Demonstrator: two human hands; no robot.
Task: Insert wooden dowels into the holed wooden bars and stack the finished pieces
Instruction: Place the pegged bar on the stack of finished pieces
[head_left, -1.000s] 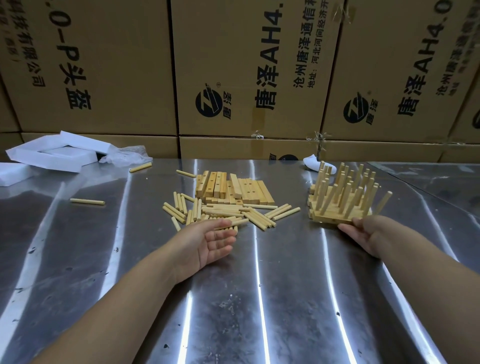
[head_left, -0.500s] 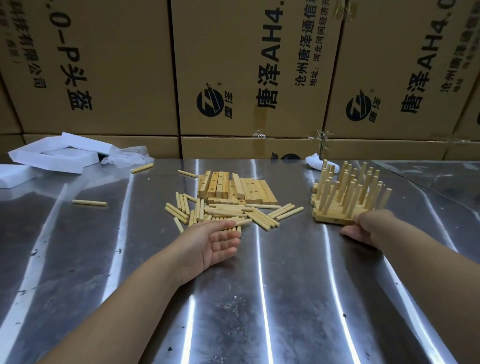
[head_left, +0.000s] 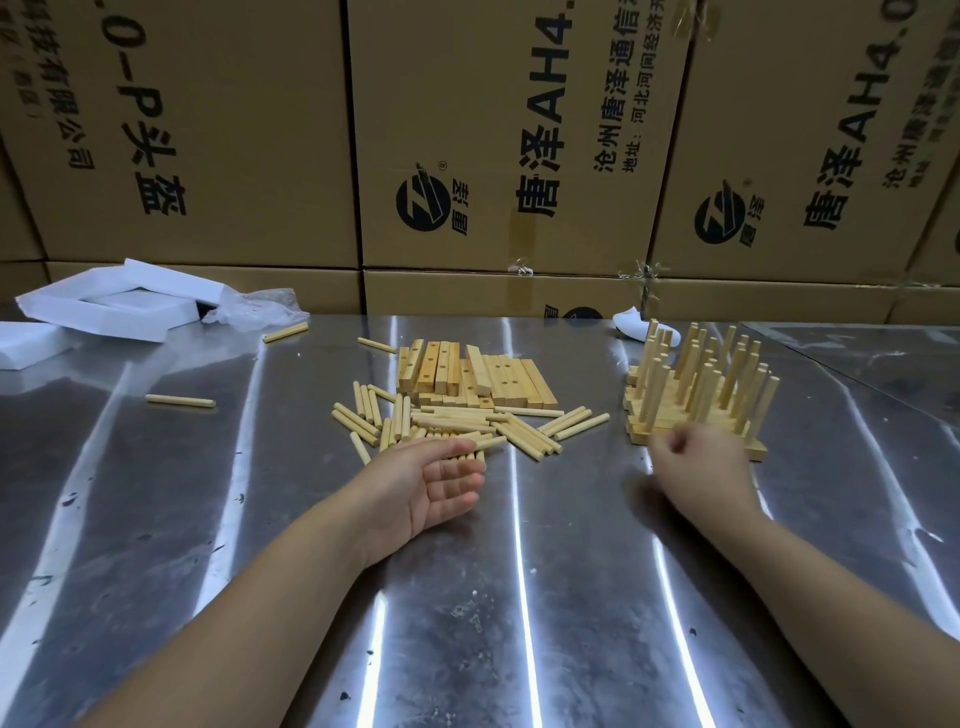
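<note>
Pale round wooden dowels (head_left: 457, 423) lie loose in a criss-crossed heap at the middle of the bench (head_left: 571, 571), flat on its metal top. Just behind the heap and touching it, short square-section holed bars (head_left: 467, 374) lie packed side by side, several showing drilled holes on top. Well to the right stands the stack of finished pieces (head_left: 691, 395): bars in layers with dowels sticking upward, some leaning. Stray dowels (head_left: 180, 400) lie apart on the left.
</note>
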